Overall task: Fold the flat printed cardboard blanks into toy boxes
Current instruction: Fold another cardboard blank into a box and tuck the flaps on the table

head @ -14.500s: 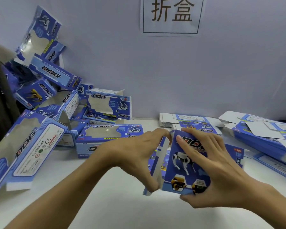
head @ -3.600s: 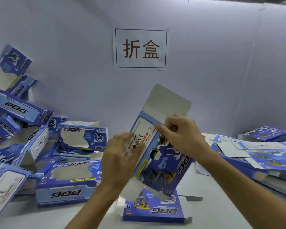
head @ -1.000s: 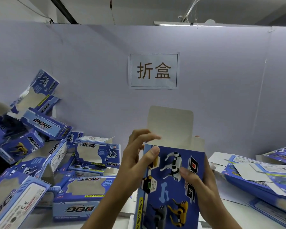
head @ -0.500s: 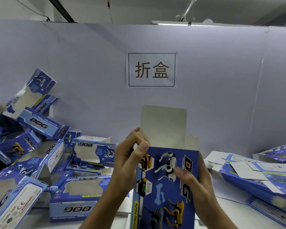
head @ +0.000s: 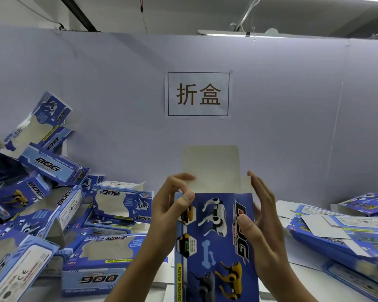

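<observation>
I hold a blue printed DOG box (head: 214,247) upright in front of me, its back panel with dog pictures facing me. Its plain grey top flap (head: 210,166) stands up above the open end. My left hand (head: 170,212) grips the box's upper left corner, thumb on the front panel and fingers curled over the edge. My right hand (head: 262,232) is at the right side, thumb on the front panel, fingers straight behind a small side flap (head: 246,184).
A heap of folded blue boxes (head: 52,203) fills the left side up against the partition wall. Stacked flat blanks (head: 340,232) lie on the white table at right. A paper sign (head: 198,94) hangs on the grey wall ahead.
The box has been raised and turned upright. In the last second my right fingers straightened behind the right side flap while my left hand shifted at the top left corner.
</observation>
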